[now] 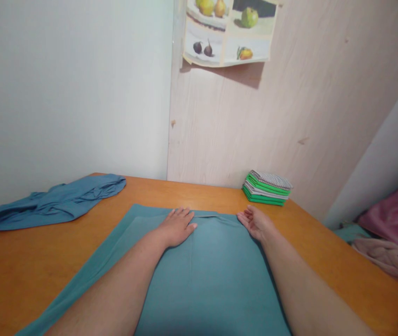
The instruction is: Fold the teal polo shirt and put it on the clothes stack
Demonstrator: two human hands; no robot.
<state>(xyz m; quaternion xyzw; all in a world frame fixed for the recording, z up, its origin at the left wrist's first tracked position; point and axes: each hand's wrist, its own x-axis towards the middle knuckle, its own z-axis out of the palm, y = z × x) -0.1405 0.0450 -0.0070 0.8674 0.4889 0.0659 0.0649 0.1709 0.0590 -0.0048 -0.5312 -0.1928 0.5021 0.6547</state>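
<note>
I have the teal cloth [213, 275] spread flat on the table [17, 270], right in front of me, with its far hem running between my hands. My left hand [177, 227] lies on it palm down, fingers released and pressing the fabric near that hem. My right hand [255, 221] sits at the cloth's far right corner with its fingers loosely curled; I cannot tell whether it pinches the edge. The left side looks doubled over, so I judge the folding begun but far from done. A folded stack [267, 187] sits by the wall at the back right. A blue garment [59, 200] lies crumpled at the back left, not yet folded.
</note>
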